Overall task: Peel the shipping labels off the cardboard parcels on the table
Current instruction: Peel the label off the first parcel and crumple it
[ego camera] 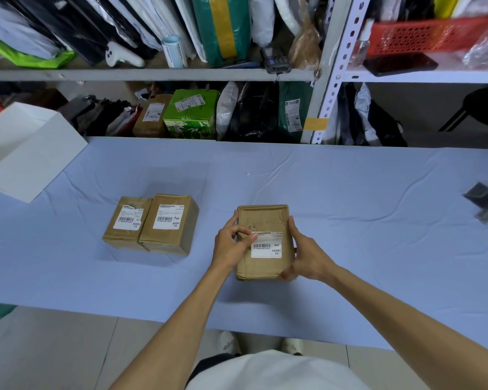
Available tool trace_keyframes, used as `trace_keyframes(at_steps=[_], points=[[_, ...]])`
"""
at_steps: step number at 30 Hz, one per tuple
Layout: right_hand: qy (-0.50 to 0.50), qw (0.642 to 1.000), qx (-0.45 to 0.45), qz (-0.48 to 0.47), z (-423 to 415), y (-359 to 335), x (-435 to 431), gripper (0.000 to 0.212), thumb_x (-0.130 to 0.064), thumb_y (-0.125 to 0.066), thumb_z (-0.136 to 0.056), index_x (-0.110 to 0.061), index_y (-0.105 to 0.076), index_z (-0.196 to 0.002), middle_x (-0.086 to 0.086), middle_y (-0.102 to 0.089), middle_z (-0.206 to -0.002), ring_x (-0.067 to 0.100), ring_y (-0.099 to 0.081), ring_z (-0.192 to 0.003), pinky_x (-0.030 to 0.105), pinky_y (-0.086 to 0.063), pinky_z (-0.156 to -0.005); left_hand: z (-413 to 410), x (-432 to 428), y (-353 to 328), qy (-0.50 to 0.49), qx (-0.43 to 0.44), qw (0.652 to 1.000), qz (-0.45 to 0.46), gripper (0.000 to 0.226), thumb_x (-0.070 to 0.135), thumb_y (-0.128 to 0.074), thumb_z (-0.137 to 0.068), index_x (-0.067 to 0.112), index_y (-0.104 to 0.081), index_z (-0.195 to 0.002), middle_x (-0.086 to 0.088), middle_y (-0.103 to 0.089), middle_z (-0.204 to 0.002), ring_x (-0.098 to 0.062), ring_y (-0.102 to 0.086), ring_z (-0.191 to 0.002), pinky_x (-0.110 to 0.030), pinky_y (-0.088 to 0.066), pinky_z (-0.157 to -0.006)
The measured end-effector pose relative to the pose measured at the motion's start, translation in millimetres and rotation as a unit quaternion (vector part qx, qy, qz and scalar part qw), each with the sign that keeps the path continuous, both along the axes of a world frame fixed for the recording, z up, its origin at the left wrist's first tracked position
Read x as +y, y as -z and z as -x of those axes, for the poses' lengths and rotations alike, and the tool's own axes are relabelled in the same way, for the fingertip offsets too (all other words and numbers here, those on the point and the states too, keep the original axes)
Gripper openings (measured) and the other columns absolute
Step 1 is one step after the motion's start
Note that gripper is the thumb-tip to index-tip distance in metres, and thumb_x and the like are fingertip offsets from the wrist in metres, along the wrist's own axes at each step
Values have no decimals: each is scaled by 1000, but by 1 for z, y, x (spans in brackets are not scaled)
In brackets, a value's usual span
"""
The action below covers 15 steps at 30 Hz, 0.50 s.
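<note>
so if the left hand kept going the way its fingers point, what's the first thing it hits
The shipping label on the held parcel: the left hand points right across its face, fingertips at the label's upper-left corner. The right hand grips the far side.

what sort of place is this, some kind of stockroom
Likely a parcel depot or courier stockroom: grey slotted metal shelving packed with plastic mailer bags, brown cardboard parcels bearing white barcode shipping labels on the blue-covered table, and a dark handheld scanner.
</note>
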State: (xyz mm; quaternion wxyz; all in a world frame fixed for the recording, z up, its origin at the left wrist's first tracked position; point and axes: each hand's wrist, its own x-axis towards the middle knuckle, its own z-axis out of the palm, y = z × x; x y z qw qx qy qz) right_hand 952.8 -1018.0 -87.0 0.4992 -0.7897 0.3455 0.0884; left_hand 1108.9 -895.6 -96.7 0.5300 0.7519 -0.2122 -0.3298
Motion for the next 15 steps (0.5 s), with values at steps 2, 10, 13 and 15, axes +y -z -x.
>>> trace_keyframes(at_steps=[2,10,13,15], points=[[-1,1000,0,-3,0,1,1,147,-15,-89,-54,-32,23,-147,-11,-47,-121,13,-53,-104,11,-49,-62,0,1,-1,0,4,1000,1,17,7,-77,-77,18,-67,-69,3,-34,-154,-20,-43,-135,-41,-40,-111],[-4,1000,11,-10,0,1,1,146,-14,-88,-55,-31,23,-147,-10,-49,-119,14,-55,-103,13,-51,-66,3,-2,-11,12,-6,1000,-22,14,10,-77,-77,19,-69,-72,-1,-29,-156,-20,-35,-141,-28,-35,-109],[-5,1000,12,-6,0,0,0,146,-14,-88,-55,-30,23,-148,-10,-49,-119,14,-55,-103,12,-50,-64,3,-3,-12,14,-4,1000,-22,10,10,-77,-77,17,-70,-75,-2,-29,-156,-20,-35,-141,-29,-35,-110],[-7,1000,14,-3,0,0,-1,146,-15,-89,-55,-30,23,-148,-10,-48,-118,14,-54,-103,12,-50,-63,3,-3,-13,15,-1,1000,-21,9,10,-77,-77,15,-70,-75,-1,-30,-156,-20,-36,-140,-28,-35,-110]])
